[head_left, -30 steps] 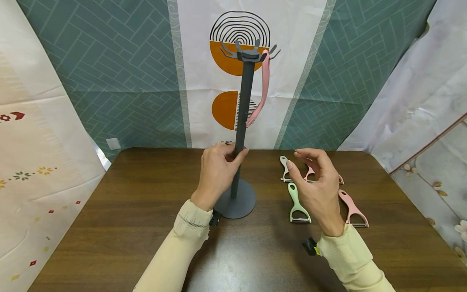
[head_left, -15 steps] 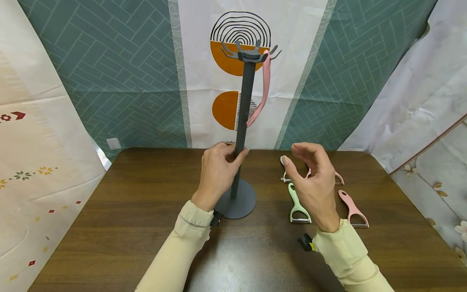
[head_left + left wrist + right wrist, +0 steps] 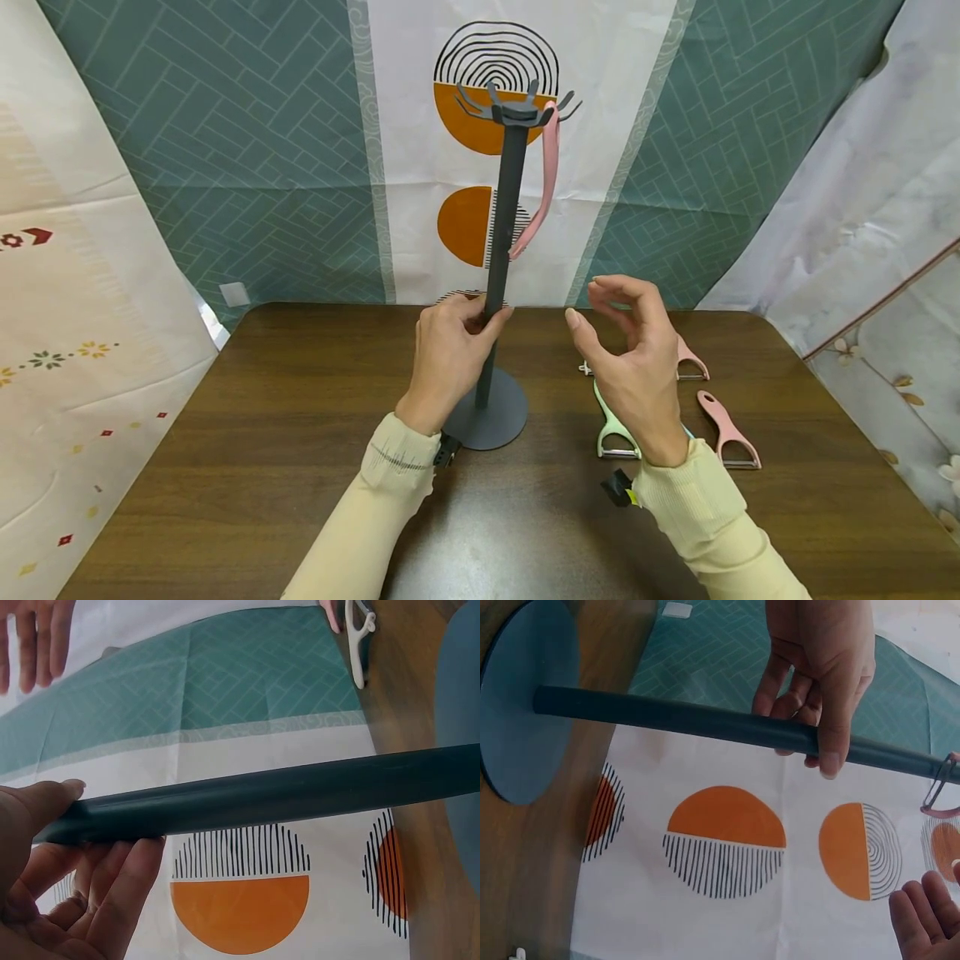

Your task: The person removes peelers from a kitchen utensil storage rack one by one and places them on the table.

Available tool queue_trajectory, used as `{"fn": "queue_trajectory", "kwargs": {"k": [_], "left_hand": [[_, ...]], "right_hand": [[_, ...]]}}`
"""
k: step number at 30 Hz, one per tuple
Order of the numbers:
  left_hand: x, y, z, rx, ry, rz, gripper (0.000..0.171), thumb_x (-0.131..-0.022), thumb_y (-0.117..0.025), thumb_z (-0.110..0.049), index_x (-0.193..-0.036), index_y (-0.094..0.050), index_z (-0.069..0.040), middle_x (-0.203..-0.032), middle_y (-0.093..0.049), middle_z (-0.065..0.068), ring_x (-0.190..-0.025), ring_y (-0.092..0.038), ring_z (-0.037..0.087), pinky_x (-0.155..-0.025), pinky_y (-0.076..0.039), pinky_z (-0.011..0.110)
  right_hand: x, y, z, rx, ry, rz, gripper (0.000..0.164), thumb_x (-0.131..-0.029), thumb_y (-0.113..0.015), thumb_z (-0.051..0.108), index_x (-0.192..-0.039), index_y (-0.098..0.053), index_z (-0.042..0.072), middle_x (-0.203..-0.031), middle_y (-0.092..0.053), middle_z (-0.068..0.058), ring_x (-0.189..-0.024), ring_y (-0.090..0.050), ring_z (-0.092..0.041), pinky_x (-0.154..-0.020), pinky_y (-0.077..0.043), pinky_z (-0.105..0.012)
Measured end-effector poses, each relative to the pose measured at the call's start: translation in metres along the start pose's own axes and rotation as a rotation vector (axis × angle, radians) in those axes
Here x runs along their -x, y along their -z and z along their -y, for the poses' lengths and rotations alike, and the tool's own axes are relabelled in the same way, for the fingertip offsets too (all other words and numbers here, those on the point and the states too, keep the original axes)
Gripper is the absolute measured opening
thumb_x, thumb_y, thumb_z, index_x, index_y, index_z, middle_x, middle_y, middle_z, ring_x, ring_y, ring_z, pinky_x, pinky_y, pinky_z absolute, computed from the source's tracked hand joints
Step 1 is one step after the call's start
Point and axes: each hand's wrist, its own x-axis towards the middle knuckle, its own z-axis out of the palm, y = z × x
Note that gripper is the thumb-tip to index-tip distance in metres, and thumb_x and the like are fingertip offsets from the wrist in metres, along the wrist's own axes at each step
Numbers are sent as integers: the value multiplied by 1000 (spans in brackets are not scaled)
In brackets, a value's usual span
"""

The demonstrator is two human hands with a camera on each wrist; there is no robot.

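My left hand [image 3: 446, 358] grips the pole of a dark grey rack [image 3: 505, 217] about halfway up, thumb on one side and fingers on the other. The rack stands on a round base, and prongs spread from its top. From a right-hand prong hangs a pink peeler [image 3: 551, 158], its blade end beside the pole; the right wrist view shows that peeler's metal blade [image 3: 934, 791]. My right hand [image 3: 637, 367] hovers right of the pole, fingers bent and apart from the thumb, holding nothing. Below it lies a green peeler [image 3: 609, 433], partly covered by the hand.
On the brown table [image 3: 300, 442], a pink peeler [image 3: 722, 425] lies at the right, with another pink peeler [image 3: 692, 360] behind it. A white peeler [image 3: 357, 645] shows in the left wrist view. A patterned cloth [image 3: 285, 167] hangs behind the table.
My right hand has moved up and left toward the pole, now covering more of the white peeler and uncovering a pink one. My left hand keeps its grip, and the rack stays put.
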Motion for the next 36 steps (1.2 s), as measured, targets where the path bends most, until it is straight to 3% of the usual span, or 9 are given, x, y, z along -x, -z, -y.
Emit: {"fn": "queue_trajectory", "kwargs": {"k": [7,14,21,36], "left_hand": [[0,0,1,-10,-23,1,17,-92,-78,-30,-92,-83,-14,-71,-68,1,-70,-64,16,-60,-44,31],[0,2,0,-10,-11,14,19,-92,-78,-31,-93,-82,-12,-72,-68,3,-70,-63,17,-61,-44,31],[0,2,-2,-16,-21,7,14,-90,-80,-27,-92,-82,-13,-73,-69,2,-71,-63,18,-61,-45,32],[0,3,-3,-31,-17,26,18,-93,-77,-29,-93,-82,-12,-74,-68,2,-71,-63,17,-60,-45,30]], "right_hand": [[-4,-4,4,9,11,0,43,-87,-77,1,-127,-61,-1,-122,-63,-8,-115,-65,-23,-105,-53,-34],[-8,-9,8,-14,22,9,46,-86,-77,0,-128,-60,0,-125,-60,-19,-118,-63,-23,-106,-52,-35],[-11,-14,10,-19,36,15,47,-86,-77,0,-129,-59,-2,-123,-62,-10,-118,-64,-23,-106,-52,-36],[-18,-21,14,-17,65,10,46,-86,-76,0,-128,-58,-5,-123,-62,-11,-116,-63,-21,-106,-53,-36]]}}
